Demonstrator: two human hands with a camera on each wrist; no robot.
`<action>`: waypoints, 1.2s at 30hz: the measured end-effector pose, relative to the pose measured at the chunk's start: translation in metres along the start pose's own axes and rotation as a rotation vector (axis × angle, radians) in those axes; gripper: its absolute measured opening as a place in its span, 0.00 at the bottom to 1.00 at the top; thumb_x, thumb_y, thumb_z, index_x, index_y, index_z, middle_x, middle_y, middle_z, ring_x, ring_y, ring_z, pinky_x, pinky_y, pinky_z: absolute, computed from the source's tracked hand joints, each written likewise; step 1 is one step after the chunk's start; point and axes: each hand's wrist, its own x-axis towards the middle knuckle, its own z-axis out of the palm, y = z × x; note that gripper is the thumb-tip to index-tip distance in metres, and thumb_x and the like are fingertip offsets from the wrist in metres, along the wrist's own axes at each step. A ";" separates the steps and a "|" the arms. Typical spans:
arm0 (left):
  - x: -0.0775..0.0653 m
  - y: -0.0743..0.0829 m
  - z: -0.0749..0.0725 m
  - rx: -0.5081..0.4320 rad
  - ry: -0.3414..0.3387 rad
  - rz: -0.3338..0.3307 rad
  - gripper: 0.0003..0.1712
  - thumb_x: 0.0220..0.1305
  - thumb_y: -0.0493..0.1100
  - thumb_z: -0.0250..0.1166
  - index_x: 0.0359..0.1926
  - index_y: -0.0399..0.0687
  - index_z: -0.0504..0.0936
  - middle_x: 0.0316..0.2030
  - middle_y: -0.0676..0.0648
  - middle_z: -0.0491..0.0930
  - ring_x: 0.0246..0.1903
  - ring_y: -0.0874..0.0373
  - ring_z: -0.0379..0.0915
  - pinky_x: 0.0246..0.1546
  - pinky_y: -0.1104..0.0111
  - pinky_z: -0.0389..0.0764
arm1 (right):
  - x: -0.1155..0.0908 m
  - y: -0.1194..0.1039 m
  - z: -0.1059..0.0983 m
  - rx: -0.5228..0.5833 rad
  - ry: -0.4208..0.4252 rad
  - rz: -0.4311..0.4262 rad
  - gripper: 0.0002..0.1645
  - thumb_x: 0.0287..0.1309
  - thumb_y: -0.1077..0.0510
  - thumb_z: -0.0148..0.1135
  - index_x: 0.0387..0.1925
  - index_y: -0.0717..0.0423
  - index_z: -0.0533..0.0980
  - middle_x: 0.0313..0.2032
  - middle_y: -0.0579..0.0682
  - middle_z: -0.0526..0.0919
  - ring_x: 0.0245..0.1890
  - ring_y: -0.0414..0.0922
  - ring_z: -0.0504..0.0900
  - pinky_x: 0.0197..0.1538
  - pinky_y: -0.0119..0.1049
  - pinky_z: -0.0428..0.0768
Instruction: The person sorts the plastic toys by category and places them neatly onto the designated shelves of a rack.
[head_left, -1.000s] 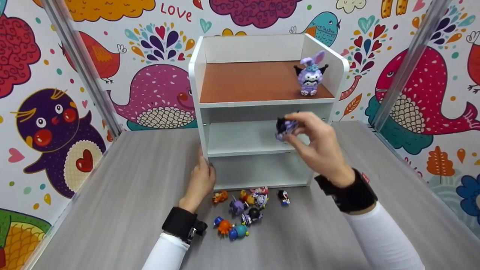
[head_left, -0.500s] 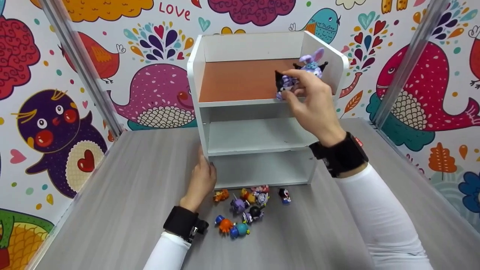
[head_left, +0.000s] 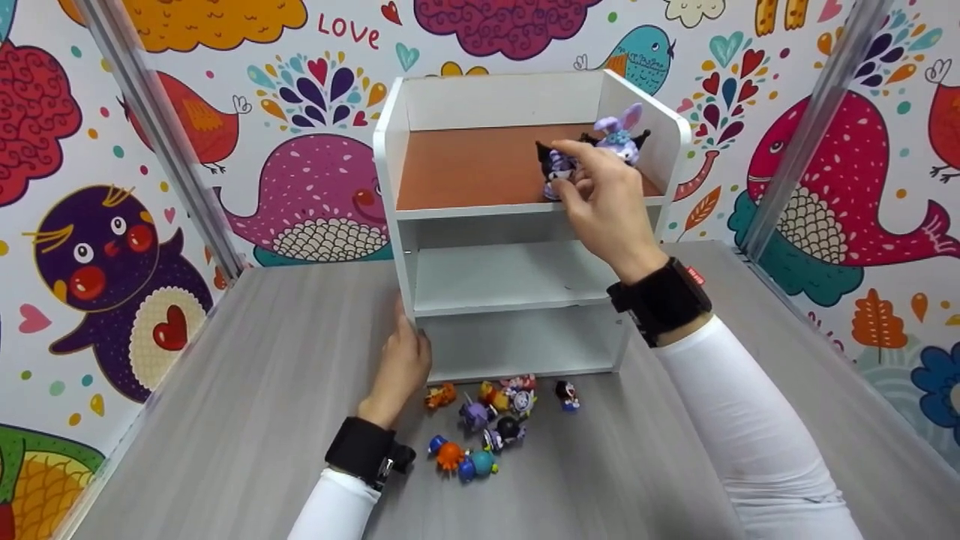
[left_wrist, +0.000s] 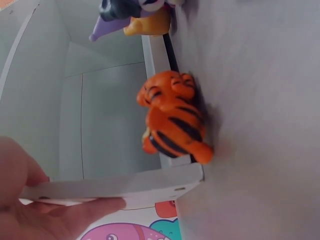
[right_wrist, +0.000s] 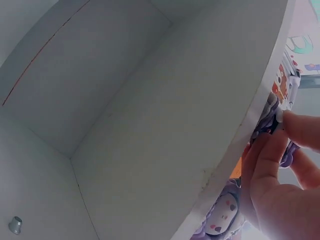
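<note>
My right hand (head_left: 611,206) pinches a small purple-and-black figurine (head_left: 553,171) between thumb and fingers, over the front of the brown top board (head_left: 465,165) of a white shelf unit (head_left: 487,211). Whether the figurine touches the board is hard to tell. Just right of it stands a lilac long-eared figurine (head_left: 628,141), partly hidden behind my fingers. My left hand (head_left: 403,364) grips the unit's left side panel (left_wrist: 120,187), thumb on the inside and fingers on the outside. Close to that panel's foot lies an orange striped tiger figurine (left_wrist: 175,120).
Several small figurines lie on the grey table before the unit, among them a purple one (head_left: 475,414), an orange-and-blue one (head_left: 448,454) and a teal-and-blue one (head_left: 480,463). A black-and-white figurine (head_left: 568,396) lies apart at right. Patterned walls surround the table.
My right hand has risen with the purple-and-black figurine from in front of the middle shelf to the top board, then moved slightly left. My left hand stays on the side panel.
</note>
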 end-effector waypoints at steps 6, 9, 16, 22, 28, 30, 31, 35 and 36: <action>0.000 0.001 0.001 0.041 0.017 0.019 0.37 0.66 0.26 0.52 0.72 0.23 0.47 0.48 0.17 0.77 0.34 0.29 0.82 0.30 0.44 0.80 | 0.004 -0.001 0.004 -0.047 0.015 0.001 0.22 0.63 0.65 0.63 0.59 0.57 0.79 0.37 0.57 0.82 0.32 0.43 0.75 0.38 0.31 0.71; 0.000 0.001 0.001 0.038 0.011 0.017 0.38 0.66 0.26 0.52 0.72 0.24 0.46 0.51 0.18 0.76 0.37 0.29 0.82 0.32 0.44 0.80 | 0.005 -0.001 0.006 -0.074 0.017 0.006 0.23 0.63 0.64 0.63 0.60 0.57 0.79 0.34 0.57 0.82 0.31 0.44 0.76 0.37 0.31 0.71; 0.000 0.002 -0.001 0.032 0.003 0.017 0.37 0.67 0.27 0.51 0.73 0.26 0.45 0.52 0.18 0.76 0.36 0.30 0.82 0.31 0.44 0.80 | 0.005 -0.002 0.007 -0.097 0.033 0.020 0.24 0.63 0.64 0.64 0.62 0.55 0.79 0.30 0.56 0.83 0.28 0.42 0.75 0.34 0.31 0.70; 0.001 0.001 0.000 0.034 0.014 0.008 0.37 0.66 0.26 0.51 0.72 0.25 0.46 0.46 0.18 0.78 0.31 0.31 0.82 0.28 0.46 0.78 | 0.006 -0.004 0.008 -0.103 0.033 0.037 0.26 0.63 0.64 0.64 0.62 0.53 0.78 0.27 0.54 0.81 0.28 0.42 0.73 0.35 0.33 0.68; 0.000 0.000 0.001 0.042 0.019 0.006 0.37 0.66 0.26 0.52 0.72 0.25 0.47 0.45 0.18 0.79 0.32 0.30 0.82 0.28 0.45 0.79 | 0.007 -0.004 0.009 -0.124 0.016 0.049 0.27 0.63 0.63 0.64 0.64 0.53 0.77 0.28 0.55 0.81 0.29 0.45 0.74 0.38 0.37 0.69; -0.001 0.000 0.001 0.041 0.022 0.008 0.37 0.65 0.26 0.52 0.72 0.25 0.47 0.45 0.18 0.78 0.31 0.30 0.82 0.28 0.45 0.79 | 0.006 -0.004 0.009 -0.129 0.014 0.048 0.27 0.63 0.63 0.64 0.64 0.52 0.77 0.28 0.55 0.81 0.29 0.45 0.74 0.38 0.37 0.68; -0.001 0.000 0.001 0.038 0.020 0.006 0.37 0.65 0.26 0.52 0.72 0.25 0.47 0.44 0.18 0.79 0.31 0.31 0.82 0.28 0.46 0.79 | 0.006 -0.004 0.010 -0.130 0.015 0.046 0.27 0.63 0.62 0.65 0.64 0.52 0.77 0.27 0.55 0.81 0.29 0.45 0.75 0.38 0.38 0.68; -0.001 0.001 0.000 0.030 0.016 0.006 0.38 0.65 0.26 0.51 0.73 0.26 0.46 0.40 0.20 0.80 0.28 0.34 0.81 0.25 0.48 0.78 | 0.006 -0.004 0.010 -0.145 0.018 0.038 0.27 0.63 0.62 0.65 0.64 0.51 0.77 0.26 0.55 0.81 0.28 0.46 0.75 0.39 0.40 0.69; -0.001 0.001 0.000 0.028 0.015 0.007 0.38 0.65 0.26 0.51 0.73 0.26 0.45 0.40 0.20 0.80 0.28 0.34 0.81 0.25 0.49 0.78 | 0.006 -0.004 0.010 -0.150 0.018 0.036 0.27 0.63 0.62 0.65 0.65 0.51 0.77 0.26 0.55 0.82 0.28 0.46 0.75 0.39 0.42 0.70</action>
